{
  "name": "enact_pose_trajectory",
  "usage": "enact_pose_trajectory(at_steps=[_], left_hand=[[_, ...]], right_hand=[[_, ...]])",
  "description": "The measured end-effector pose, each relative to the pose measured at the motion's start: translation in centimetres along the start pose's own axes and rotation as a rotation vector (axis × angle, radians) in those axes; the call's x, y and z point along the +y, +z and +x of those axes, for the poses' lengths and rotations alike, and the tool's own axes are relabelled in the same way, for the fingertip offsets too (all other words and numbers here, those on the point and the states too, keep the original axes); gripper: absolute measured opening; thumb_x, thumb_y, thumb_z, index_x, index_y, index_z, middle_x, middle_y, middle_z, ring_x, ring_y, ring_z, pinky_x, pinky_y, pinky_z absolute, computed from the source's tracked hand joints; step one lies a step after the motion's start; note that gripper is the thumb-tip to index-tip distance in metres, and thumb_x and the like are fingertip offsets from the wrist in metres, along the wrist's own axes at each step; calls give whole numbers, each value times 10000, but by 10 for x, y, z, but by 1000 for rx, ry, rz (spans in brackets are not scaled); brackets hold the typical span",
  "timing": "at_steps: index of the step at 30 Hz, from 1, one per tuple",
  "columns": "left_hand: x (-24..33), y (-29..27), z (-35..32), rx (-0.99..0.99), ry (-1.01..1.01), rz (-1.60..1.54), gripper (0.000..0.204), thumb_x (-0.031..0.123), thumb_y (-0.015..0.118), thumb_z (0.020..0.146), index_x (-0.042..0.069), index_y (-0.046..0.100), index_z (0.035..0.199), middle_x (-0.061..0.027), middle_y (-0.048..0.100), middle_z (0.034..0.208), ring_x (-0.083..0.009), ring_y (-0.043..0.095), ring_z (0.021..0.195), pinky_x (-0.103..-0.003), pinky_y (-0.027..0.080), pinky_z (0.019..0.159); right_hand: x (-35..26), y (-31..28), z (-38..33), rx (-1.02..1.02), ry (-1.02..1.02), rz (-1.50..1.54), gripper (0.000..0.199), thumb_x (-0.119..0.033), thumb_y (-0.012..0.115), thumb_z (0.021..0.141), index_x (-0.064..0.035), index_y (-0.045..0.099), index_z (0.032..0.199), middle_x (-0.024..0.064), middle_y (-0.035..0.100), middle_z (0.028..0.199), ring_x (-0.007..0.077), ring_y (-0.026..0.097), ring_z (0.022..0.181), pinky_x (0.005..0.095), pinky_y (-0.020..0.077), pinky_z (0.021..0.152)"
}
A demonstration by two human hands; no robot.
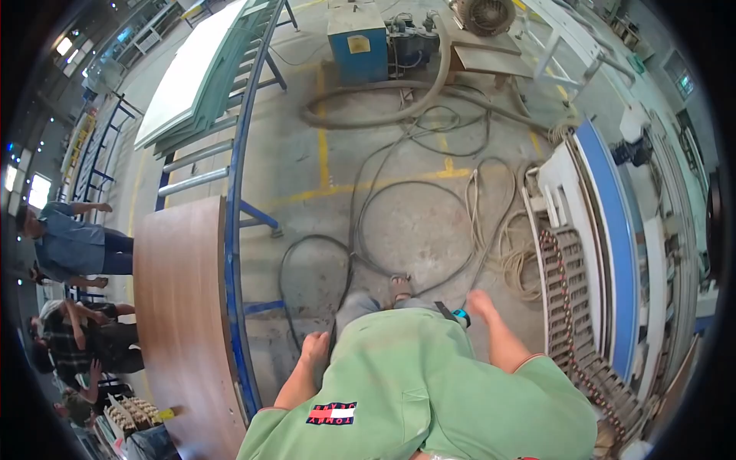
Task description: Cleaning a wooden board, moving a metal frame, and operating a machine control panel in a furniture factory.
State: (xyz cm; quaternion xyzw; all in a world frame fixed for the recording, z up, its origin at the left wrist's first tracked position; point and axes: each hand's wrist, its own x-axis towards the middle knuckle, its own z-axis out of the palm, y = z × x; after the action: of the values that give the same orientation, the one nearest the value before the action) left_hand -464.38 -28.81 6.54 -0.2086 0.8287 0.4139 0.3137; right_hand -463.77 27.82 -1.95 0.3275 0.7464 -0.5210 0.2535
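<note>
My left hand (314,348) hangs beside my left thigh, near the black hose on the floor. Seen from above, its fingers are foreshortened, and I see nothing in it. On the other side, my right hand (481,303) hangs by my right hip, its fingers pointing down and mostly hidden. Just left of it, at the hip, is a small teal and black device (461,315) that looks like a tape measure. The hand seems apart from it. My green shirt (391,376) hides my waist and most of my legs.
To the left, a wood-grain panel (184,307) and pale sheets (201,77) lie on a blue roller conveyor (238,153). Hoses (360,207) loop over the floor ahead. A blue machine box (360,50) stands beyond; a cable chain (566,291) runs along the right. Several people stand far left.
</note>
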Motion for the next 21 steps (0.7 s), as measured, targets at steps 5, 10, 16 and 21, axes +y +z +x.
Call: enact_pose_trajectory(at_steps=[5,10,16,21], left_hand=[[73,-53,91,88,-163,31,331,294,568,812,-23,647,759,-127,624,656,-202,602,606,-354,471,594],[72,-70,288,-53,-5,-247,380,287,576,807,-63,647,934,-180,676,862,-254,639,792,-385,479,742],[317,-260,527,-101,559,1026,256,293,585,814,50,662,786,-178,654,791,-319,632,804,-412,502,713],[542,-479,695,359,280,-183,294,277,520,874,0,601,821,-21,527,603,-122,495,567,-291,422,537]], right_hand=[[-317,-50,119,76,-287,111,289,-229,579,866,-69,580,1107,23,617,848,110,583,696,245,454,555],[-484,-41,269,126,-301,89,283,-205,581,864,-49,585,1099,24,613,824,104,570,667,237,446,546],[-469,37,363,-29,171,175,148,-162,515,822,-61,618,857,89,580,642,213,577,586,354,468,517],[-511,79,398,-223,179,-181,215,-219,561,792,-34,662,836,136,613,687,274,590,610,425,486,611]])
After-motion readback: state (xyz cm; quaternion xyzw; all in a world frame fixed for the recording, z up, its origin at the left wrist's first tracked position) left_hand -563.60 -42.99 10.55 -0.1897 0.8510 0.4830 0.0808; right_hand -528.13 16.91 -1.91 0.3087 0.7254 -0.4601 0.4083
